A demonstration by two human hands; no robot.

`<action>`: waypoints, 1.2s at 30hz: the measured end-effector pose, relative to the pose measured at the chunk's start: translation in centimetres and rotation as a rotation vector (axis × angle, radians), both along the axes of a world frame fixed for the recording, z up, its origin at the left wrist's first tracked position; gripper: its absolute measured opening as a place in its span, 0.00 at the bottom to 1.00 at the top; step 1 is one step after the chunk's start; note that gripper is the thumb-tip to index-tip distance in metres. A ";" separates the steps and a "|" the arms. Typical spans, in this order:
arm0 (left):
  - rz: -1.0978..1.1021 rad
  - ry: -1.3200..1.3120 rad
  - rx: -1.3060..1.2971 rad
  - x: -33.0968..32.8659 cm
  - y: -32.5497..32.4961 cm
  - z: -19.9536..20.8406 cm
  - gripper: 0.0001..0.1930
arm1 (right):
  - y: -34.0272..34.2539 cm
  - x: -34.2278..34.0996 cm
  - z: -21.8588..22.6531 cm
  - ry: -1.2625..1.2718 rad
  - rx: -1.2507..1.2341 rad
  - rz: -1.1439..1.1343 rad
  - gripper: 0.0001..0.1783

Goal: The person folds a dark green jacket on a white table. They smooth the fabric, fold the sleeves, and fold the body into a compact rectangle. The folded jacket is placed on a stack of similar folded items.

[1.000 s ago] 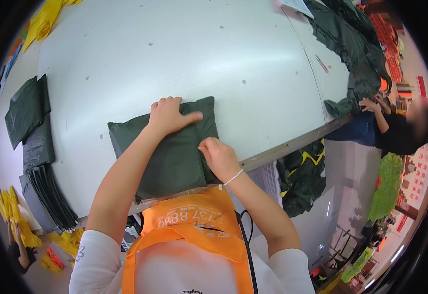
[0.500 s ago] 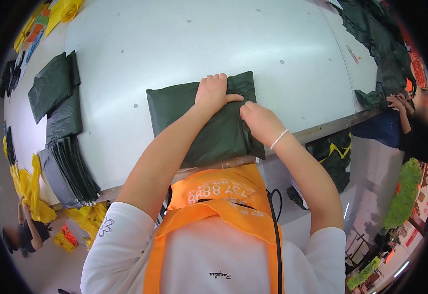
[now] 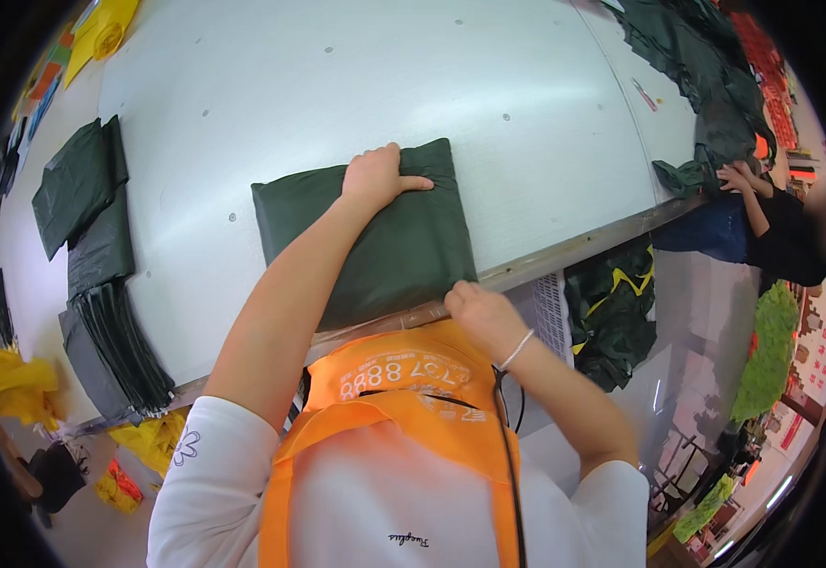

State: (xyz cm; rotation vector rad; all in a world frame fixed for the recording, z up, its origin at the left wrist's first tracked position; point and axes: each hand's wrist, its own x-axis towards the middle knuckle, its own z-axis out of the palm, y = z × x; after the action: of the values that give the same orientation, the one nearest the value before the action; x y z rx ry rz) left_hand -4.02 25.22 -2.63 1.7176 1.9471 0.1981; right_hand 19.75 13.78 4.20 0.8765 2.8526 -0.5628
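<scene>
Green packet [image 3: 394,256], one, bears a splayed left hand [image 3: 373,178]; right hand [image 3: 485,316] curls at its corner, hold unclear.

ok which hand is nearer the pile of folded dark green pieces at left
Left: the left hand lies on the green packet, right of the pile; the right hand is farther right, at the packet's near corner.

Dark green packet [image 3: 408,237], flat on pale bench [image 3: 564,104]; left hand [image 3: 375,178] on top; right hand [image 3: 482,314] (pale bracelet [image 3: 518,350] at wrist) at near right corner; folded green stack [image 3: 122,348], left.
</scene>
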 end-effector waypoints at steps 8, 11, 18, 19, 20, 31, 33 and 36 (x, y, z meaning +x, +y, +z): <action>0.069 0.055 0.191 0.6 -1.7 5.2 0.32 | -2.9 1.0 -4.7 0.361 -0.173 -0.444 0.08; -0.005 0.060 0.671 4.0 -6.3 14.1 0.24 | -2.0 4.1 -3.6 0.664 -0.570 -0.815 0.13; -0.035 -0.185 0.568 5.8 -13.8 14.0 0.25 | 2.5 7.6 -5.0 1.033 -1.143 -1.151 0.29; 0.134 -0.004 0.577 4.7 -13.7 10.2 0.30 | 2.7 6.8 -5.1 0.871 -0.974 -1.110 0.30; 0.287 0.095 0.525 3.1 -14.9 6.8 0.35 | 2.6 6.8 -6.1 0.741 -0.827 -1.048 0.31; 1.244 -0.289 0.254 10.7 -26.5 -0.5 0.45 | 7.7 6.3 -7.4 0.302 -0.480 -0.444 0.31; 1.386 -0.482 0.149 13.1 -27.8 2.3 0.46 | 8.5 6.2 -6.2 0.279 -0.436 -0.305 0.31; 1.541 -0.537 0.300 15.9 -34.2 2.1 0.46 | 5.5 3.4 -4.9 0.338 -0.505 -0.094 0.31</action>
State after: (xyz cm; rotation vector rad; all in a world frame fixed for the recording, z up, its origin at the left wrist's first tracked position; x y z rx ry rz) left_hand 11.85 -8.98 -0.51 -0.1290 2.3535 1.3288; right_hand 23.18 19.25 -0.65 0.8858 2.7254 -1.4856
